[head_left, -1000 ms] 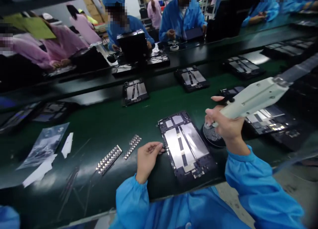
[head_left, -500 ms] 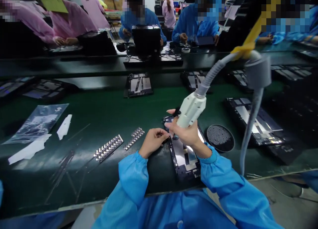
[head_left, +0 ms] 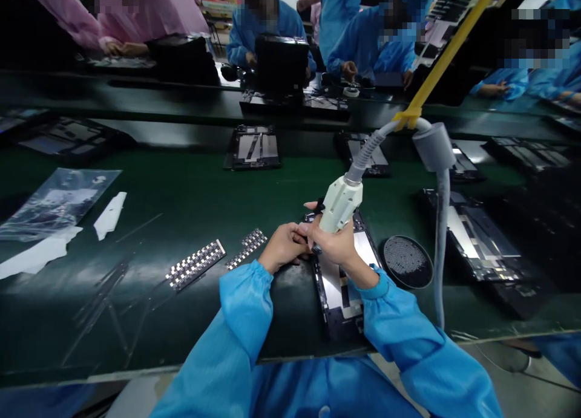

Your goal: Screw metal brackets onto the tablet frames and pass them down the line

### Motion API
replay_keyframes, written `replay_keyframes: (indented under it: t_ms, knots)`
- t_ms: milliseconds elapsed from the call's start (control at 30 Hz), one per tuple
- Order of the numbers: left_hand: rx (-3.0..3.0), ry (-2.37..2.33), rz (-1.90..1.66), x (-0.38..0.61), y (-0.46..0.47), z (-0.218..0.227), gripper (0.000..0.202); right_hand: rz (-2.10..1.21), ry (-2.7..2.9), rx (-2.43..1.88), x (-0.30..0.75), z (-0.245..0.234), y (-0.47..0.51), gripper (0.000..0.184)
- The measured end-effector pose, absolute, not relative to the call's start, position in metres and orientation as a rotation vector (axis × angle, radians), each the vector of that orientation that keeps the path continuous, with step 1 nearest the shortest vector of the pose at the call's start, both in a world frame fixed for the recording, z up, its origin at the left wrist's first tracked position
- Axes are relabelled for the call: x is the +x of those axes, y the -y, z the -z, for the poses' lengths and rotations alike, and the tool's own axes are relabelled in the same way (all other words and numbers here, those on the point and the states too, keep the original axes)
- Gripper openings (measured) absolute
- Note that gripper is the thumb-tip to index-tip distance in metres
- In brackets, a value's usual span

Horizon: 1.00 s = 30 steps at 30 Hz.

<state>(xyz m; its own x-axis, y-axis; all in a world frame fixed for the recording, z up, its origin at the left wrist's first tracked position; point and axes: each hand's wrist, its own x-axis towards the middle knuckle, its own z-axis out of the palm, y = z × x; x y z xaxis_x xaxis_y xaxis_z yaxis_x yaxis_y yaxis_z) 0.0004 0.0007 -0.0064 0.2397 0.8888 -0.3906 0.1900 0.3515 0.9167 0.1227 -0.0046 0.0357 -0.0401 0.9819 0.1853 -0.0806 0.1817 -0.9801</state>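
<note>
One driver (head_left: 338, 205), tip perhaps behind hand (head_left: 336, 247)

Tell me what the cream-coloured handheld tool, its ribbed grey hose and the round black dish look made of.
Cream-coloured handheld tool: moulded plastic, likely; matte, soft-edged. Ribbed grey hose: flexible plastic or rubber, judging by its curve and ridges. Round black dish: unclear, perhaps plastic or rubber; dull, finely dotted surface.

screwdriver (head_left: 338, 205): off-white body. hose (head_left: 368, 150): grey, ribbed. strap (head_left: 438, 70): yellow. tablet frame (head_left: 334, 288): black, silver panels. belt (head_left: 181, 188): dark green. round tray (head_left: 407, 261): black, fine dotted grid. 2 strips (head_left: 195, 264): silver-black checker rows. sleeves (head_left: 245, 321): bright blue. paper scraps (head_left: 109, 215): white. far coats (head_left: 267, 28): blue, some pink.
</note>
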Motion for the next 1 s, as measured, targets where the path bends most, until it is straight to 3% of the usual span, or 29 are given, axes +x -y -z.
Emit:
replay_keyframes:
  t_ms: [533, 600, 667, 733, 833, 1000]
  knots:
    - [1.201, -1.227, -0.735, -0.016, 0.010, 0.001, 0.022, -0.982, 1.439, -1.013, 0.119, -0.021, 0.013, 0.019]
    - [1.322, -1.386, -0.751, -0.040, 0.020, -0.003, 0.031, -0.932, 1.441, -1.033, 0.116, -0.017, 0.016, 0.016]
    - [1.496, -1.848, -0.782, -0.069, 0.028, -0.004, 0.040, -0.891, 1.428, -1.049, 0.112, -0.017, 0.019, 0.016]
    - [1.546, -2.239, -0.530, -0.094, 0.026, -0.004, 0.051, -0.892, 1.411, -1.040, 0.110, -0.023, 0.019, 0.018]
    - [1.605, -2.254, -0.359, -0.112, 0.012, -0.002, 0.046, -0.941, 1.338, -0.985, 0.126, -0.042, 0.017, 0.022]
    - [1.663, -2.289, -0.368, -0.107, 0.004, -0.004, 0.041, -0.972, 1.113, -0.887, 0.208, -0.059, 0.020, 0.032]
